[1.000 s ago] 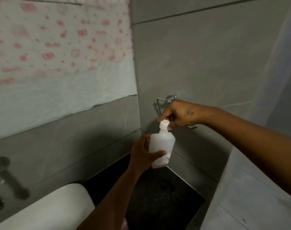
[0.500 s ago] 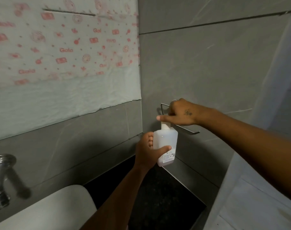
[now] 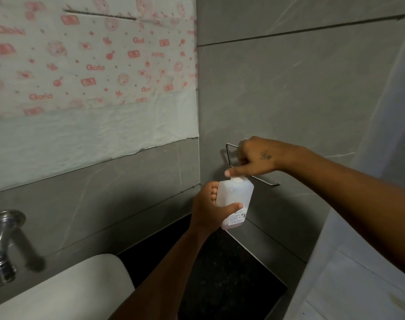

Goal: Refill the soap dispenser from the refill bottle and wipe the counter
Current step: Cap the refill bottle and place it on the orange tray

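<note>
Since a second ago our right hand [image 3: 257, 158] has dropped from pinching the white cap to lying across the top of the bottle [image 3: 235, 202], and the cap that stood clear then is now almost wholly covered by our forefinger; only a sliver of it shows under the knuckle. We judge that we are still working the cap, twisting or pressing it, and we cannot tell whether it is loosening or closing.

Going left to right: at 9 o'clock a chrome tap [image 3: 2, 245] juts from the grey wall, with the white basin [image 3: 65, 287] below it at 7 o'clock. Above them hangs a printed paper sheet [image 3: 92, 77] from 10 to 12 o'clock. Our left hand [image 3: 210, 209] is just right of centre, fingers and thumb wrapped around the bottle's lower half, holding it upright in the air above the dark surface [image 3: 220, 273] at 6 o'clock. At 3 o'clock of the bottle, behind our right hand, a wire wall holder [image 3: 229, 151] is fixed to the tile.

Our right fingers are curled narrow over the cap, forefinger stretched toward 9 o'clock. Pinkish liquid shows only near the bottle's base, so it looks nearly empty. No pouring or wiping has begun.
</note>
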